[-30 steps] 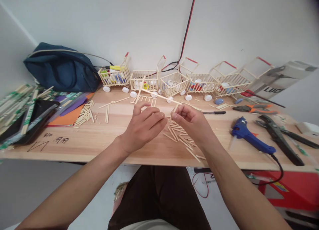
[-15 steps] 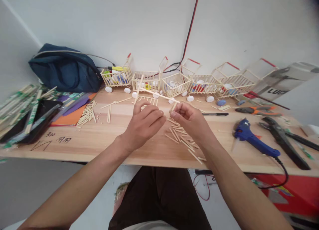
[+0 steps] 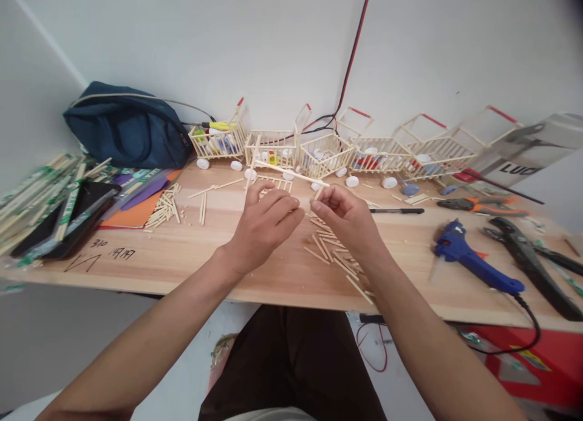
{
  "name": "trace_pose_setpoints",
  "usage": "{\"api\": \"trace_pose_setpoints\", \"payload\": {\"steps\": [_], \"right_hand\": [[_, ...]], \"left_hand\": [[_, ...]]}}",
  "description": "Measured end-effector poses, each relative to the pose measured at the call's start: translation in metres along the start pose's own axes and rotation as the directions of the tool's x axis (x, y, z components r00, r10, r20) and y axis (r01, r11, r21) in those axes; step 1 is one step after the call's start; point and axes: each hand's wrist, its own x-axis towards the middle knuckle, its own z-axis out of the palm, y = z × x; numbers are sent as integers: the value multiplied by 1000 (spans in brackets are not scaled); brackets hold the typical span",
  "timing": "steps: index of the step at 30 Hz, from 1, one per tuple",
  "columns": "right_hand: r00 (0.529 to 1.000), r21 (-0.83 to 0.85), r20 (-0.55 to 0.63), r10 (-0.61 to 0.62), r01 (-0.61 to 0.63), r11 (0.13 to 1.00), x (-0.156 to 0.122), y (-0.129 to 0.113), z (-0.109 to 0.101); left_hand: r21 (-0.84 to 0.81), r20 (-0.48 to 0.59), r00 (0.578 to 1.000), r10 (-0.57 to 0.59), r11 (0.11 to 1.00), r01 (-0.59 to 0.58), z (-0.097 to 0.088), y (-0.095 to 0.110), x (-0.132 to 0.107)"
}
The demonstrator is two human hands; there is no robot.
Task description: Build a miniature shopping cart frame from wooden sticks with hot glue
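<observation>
A joined frame of thin wooden sticks (image 3: 291,173) is held up over the table, with one long stick crossing between two side sticks. My right hand (image 3: 344,214) pinches its right end between thumb and fingertips. Curled fingers of my left hand (image 3: 268,226) are at the lower end of the left side stick, which passes behind them; the thumb there is hidden. Behind the frame, a small ladder-like stick panel (image 3: 277,184) lies on the wood. Cut sticks (image 3: 337,251) are scattered below my right hand.
Several miniature stick shopping carts (image 3: 325,154) with white or blue wheels line the wall. To the right lie a blue glue gun (image 3: 473,263), orange-handled pliers (image 3: 483,205), a black cutter (image 3: 532,263) and a pen (image 3: 398,211). A blue bag (image 3: 127,129) and bundled sticks (image 3: 40,190) occupy the left.
The view has turned slightly left, so the table's contents appear further right. Both hands keep nearly the same pose around the stick frame.
</observation>
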Motion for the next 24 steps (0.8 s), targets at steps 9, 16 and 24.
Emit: {"api": "trace_pose_setpoints", "payload": {"steps": [9, 16, 24], "right_hand": [[1000, -51, -26, -15, 13, 999, 0, -1, 0], [999, -100, -38, -33, 29, 995, 0, -1, -2], [998, -119, -47, -38, 33, 992, 0, 1, -2]], "left_hand": [[-21, -4, 1000, -30, 999, 30, 3, 2, -1], [-12, 16, 999, -39, 999, 39, 5, 4, -2], [-15, 25, 998, -59, 998, 59, 7, 5, -4]]}}
